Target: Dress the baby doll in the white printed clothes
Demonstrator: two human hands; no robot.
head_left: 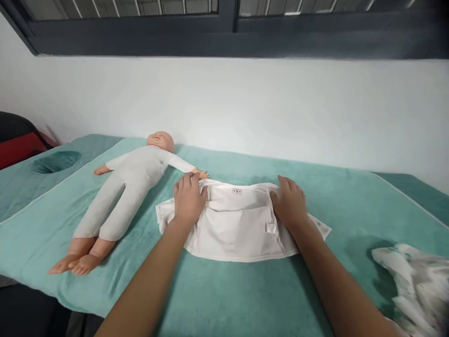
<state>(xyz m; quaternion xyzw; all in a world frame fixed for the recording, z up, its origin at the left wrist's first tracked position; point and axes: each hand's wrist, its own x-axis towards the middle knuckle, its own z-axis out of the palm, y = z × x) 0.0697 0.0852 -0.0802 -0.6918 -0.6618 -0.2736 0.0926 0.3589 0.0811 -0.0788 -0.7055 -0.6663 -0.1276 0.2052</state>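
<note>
A small white baby garment (238, 224) lies spread on a teal towel (217, 290), collar label facing up. My left hand (188, 199) rests flat on the garment's left shoulder part, fingers stretched forward. On the right shoulder part my right hand (289, 201) lies flat too, fingers extended. A baby doll (129, 182) in a pale grey bodysuit lies on its back to the left, its outstretched hand almost touching my left fingers.
A crumpled white patterned cloth (417, 285) lies at the right edge of the towel. A red and black object (17, 140) sits at the far left. The white wall (245, 103) runs behind the bed, under a dark window frame.
</note>
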